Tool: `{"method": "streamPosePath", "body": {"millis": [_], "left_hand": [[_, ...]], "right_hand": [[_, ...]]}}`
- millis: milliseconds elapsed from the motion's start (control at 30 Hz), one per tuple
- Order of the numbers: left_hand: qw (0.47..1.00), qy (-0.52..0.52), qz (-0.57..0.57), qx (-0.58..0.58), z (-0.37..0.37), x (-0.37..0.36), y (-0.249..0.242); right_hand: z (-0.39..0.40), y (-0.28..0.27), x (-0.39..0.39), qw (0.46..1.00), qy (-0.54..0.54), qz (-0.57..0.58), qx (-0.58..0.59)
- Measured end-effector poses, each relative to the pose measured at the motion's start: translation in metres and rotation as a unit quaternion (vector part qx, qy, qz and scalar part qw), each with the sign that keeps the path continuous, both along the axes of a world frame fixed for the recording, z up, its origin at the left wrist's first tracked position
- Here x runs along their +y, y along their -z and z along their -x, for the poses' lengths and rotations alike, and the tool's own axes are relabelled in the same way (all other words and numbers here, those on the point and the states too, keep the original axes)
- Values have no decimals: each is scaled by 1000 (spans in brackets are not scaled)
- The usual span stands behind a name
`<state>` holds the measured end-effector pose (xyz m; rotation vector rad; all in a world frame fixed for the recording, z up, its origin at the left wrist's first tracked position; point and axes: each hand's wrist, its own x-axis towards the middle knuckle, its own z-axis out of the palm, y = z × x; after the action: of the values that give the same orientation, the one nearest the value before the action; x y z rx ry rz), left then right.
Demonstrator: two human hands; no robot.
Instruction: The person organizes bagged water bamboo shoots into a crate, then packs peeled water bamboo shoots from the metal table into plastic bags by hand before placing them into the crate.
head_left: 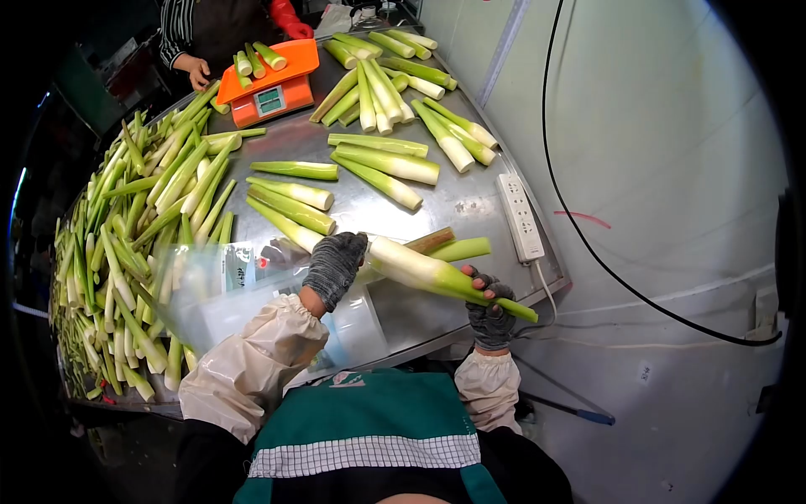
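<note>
My right hand (490, 312), in a grey knit glove with bare fingertips, is wrapped round the narrow green end of a peeled water bamboo shoot (411, 267). The shoot's thick white end points left, close to my left hand (337, 262). That hand, gloved the same way, is closed on the edge of a clear printed plastic bag (218, 290), which spreads out to its left; its fingertips are mostly hidden. Partly behind the held shoot lie a brownish shoot (432, 241) and a green one (466, 249). More clear bags (357, 323) lie beneath my forearm.
A big heap of shoots (126, 252) covers the left side of the metal table (285, 144). Small groups of shoots (386, 164) lie further back. An orange scale (273, 99) bears several shoots, beside a co-worker's hand (195, 70). A power strip (520, 218) lies along the right edge.
</note>
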<state>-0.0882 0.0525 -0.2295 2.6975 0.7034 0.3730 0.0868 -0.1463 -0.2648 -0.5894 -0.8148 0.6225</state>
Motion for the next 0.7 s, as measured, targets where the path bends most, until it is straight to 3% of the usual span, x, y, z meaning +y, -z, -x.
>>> {"method": "streamPosePath", "body": {"millis": [67,133,233,300,400,500,533,633,700], "left_hand": [[1000,-9,2,1,0,-5,-6],[984,-74,137,-91,2,-14,-12],[994,-76,79,-16,7,-24,-30],[994,-76,80,-26,9,-29,-41],[999,-36,11,-39,6,-35,-50],[992,-32,64,-107,8,-29,-53],[986,-45,121,-106,9,-26,-56],[989,-32,94,-112,12,-19,-60],[991,-29,88,-97,15,-17,-57]], "right_hand": [[-2,-4,1,1000,-9,2,-18],[-4,-7,1,999,-14,10,-49],[-9,-24,1,997,-31,53,55],[-15,-38,7,998,-39,43,22],[-20,-73,19,980,-108,72,-152],[-13,-100,36,974,-133,50,-178],[-15,-93,41,981,-143,46,-126],[-1,-87,57,990,-128,59,3],[13,-91,65,990,-124,71,19]]}}
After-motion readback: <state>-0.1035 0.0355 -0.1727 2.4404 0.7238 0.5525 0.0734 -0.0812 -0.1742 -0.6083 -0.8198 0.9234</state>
